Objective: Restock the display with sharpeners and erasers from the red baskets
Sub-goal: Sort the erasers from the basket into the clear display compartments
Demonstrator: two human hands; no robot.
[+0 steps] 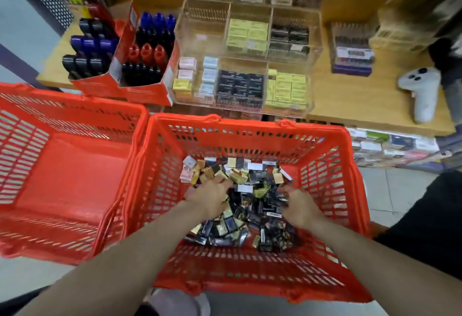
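Both my hands reach down into the right red basket [250, 125], which holds a heap of small wrapped erasers and sharpeners [245, 205] in black, yellow, white and pink. My left hand [210, 197] lies on the left side of the heap with its fingers dug among the packets. My right hand [298, 204] is on the right side, fingers curled into the pile. Whether either hand grips a packet is hidden. Beyond the basket stands the clear acrylic display [245, 70] on the wooden shelf, with yellow, black and pastel boxes in its compartments.
An empty red basket [62, 165] sits to the left. Red cartons of markers [120, 50] stand on the shelf at left. A white controller [422, 93] lies on the wooden shelf at right. Another person's dark clothing [430, 220] is at the right edge.
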